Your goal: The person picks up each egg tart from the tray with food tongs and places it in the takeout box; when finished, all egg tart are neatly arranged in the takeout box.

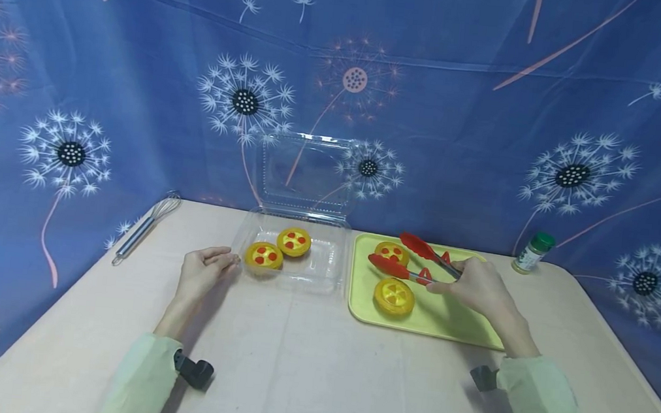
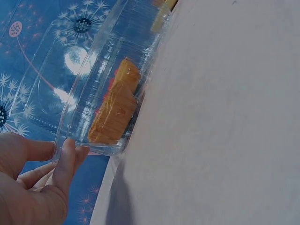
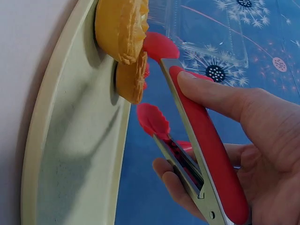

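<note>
My left hand [image 1: 199,277] pinches the left rim of a clear plastic clamshell box [image 1: 326,252], whose lid stands raised at the back. Inside the box sit two tarts [image 1: 264,253] with red pieces on top. My right hand [image 1: 484,289] grips red-tipped tongs [image 3: 206,140] over a pale yellow tray [image 1: 450,319]. The tongs are spread, their red tips on either side of a tart with red pieces [image 1: 387,247] at the tray's back left. In front of it on the tray lies a tart with yellow wedges [image 1: 395,297].
A whisk [image 1: 142,232] lies at the table's left edge. At the back right, beyond the tray, stands a small seasoning jar [image 1: 533,254] with a green lid. A blue dandelion-print cloth [image 1: 433,110] hangs behind the table [image 1: 321,376].
</note>
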Action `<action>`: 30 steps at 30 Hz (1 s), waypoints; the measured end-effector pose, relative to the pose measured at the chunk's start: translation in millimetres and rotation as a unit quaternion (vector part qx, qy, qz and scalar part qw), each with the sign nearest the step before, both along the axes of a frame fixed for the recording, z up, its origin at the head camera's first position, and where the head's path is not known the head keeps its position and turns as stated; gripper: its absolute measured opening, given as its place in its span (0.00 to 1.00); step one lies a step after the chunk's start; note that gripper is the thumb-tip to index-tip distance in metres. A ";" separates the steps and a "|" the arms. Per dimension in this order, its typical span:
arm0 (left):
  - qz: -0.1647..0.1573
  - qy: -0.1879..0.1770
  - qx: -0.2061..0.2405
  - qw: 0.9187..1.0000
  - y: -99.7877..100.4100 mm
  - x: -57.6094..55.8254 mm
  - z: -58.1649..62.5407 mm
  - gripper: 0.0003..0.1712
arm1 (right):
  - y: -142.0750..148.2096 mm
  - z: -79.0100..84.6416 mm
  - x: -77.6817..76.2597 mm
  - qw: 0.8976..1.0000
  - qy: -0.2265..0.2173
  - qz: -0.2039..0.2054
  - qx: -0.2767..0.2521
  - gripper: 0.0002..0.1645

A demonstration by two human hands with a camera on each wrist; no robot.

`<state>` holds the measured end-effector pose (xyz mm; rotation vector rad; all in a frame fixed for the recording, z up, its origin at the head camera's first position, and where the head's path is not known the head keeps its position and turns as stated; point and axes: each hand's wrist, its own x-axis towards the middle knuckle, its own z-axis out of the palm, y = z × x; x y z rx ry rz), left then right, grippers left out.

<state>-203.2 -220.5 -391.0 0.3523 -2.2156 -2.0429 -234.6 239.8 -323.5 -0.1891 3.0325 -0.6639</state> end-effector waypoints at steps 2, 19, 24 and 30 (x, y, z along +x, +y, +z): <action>0.001 0.000 -0.001 1.000 -0.7 -0.1 -0.1 0.23 | -1.5 0.3 -2.1 1.000 -0.003 0.001 0.011 0.44; 0.008 0.006 0.000 1.000 -1.8 -2.7 0.5 0.21 | -6.4 -4.4 -2.5 0.999 0.036 0.022 0.025 0.37; 0.005 0.007 -0.003 1.000 -2.6 -1.9 -0.3 0.22 | -5.9 -4.8 -1.9 0.999 0.032 0.021 0.027 0.38; 0.002 0.006 -0.009 1.000 -3.0 -1.8 -0.4 0.22 | -6.9 -0.1 1.5 0.999 0.031 0.030 0.011 0.37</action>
